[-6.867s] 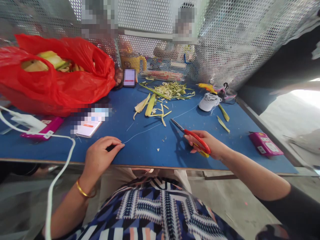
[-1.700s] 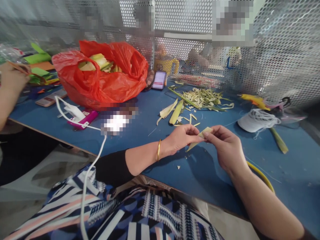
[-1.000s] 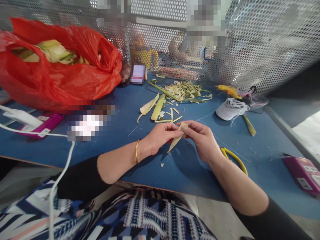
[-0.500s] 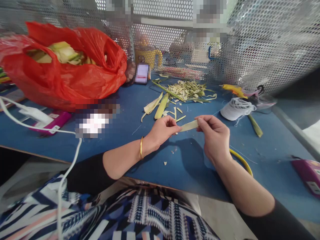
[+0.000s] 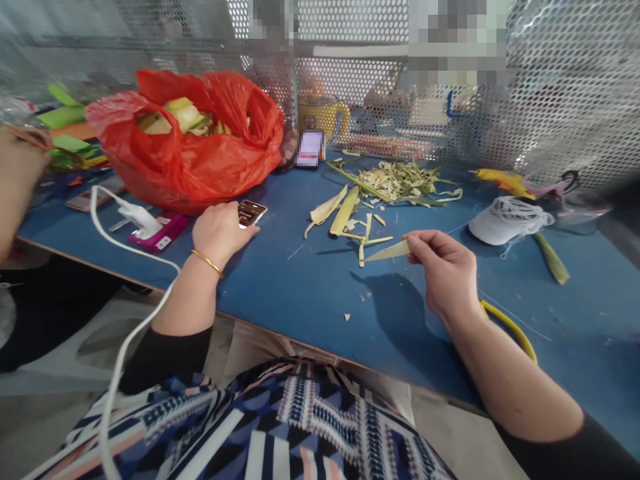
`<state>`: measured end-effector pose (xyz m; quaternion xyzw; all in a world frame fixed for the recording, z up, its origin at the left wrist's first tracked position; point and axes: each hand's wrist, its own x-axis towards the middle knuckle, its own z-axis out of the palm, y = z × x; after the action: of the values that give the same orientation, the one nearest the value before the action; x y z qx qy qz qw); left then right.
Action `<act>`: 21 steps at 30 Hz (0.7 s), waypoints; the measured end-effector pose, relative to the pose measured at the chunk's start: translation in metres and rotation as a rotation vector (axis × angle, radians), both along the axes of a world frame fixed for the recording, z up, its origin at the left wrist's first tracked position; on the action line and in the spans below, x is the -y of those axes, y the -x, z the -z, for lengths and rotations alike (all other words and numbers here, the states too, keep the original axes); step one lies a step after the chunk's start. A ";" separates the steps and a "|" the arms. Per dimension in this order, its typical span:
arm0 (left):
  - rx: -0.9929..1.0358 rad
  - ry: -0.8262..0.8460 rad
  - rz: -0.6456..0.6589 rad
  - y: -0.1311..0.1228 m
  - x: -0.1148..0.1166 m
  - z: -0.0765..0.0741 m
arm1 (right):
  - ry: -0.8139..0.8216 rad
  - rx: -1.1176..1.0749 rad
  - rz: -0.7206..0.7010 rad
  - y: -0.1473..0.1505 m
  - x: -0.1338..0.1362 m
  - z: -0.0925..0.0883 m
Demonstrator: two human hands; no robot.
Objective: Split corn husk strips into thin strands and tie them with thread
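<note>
My left hand [image 5: 217,230] lies over a smartphone [image 5: 253,212] on the blue table, thumb along its near edge; the fingers hide much of the phone. A pale strip of corn husk [image 5: 390,252] is pinched between the thumb and fingers of my right hand [image 5: 445,270]. It points left, its tip tapering above the table. Just beyond it lie thin cut husk pieces [image 5: 369,230], a yellow-green husk section [image 5: 345,212] and a curled dry husk [image 5: 327,207]. Farther back is a heap of husk scraps [image 5: 397,180].
A red plastic bag [image 5: 200,173] holding husks stands at the back left. Nearby are a purple power strip [image 5: 160,233] and white cable [image 5: 127,333]. White string [image 5: 507,220] and a yellow glue gun [image 5: 503,180] lie right. Another person's hand [image 5: 20,180] shows far left.
My left hand has let go of the husk strip and moved left onto the phone. My right hand still holds the strip. The view has turned left, bringing another person's hand into sight.
</note>
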<state>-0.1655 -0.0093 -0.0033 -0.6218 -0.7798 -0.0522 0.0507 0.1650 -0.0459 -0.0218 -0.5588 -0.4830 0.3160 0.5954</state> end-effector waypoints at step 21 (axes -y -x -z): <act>-0.167 0.172 0.015 -0.005 0.007 0.001 | 0.015 0.068 -0.054 -0.001 0.000 -0.001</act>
<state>-0.1609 -0.0163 -0.0047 -0.6319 -0.7697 0.0664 0.0617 0.1662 -0.0455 -0.0207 -0.5606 -0.5155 0.3164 0.5656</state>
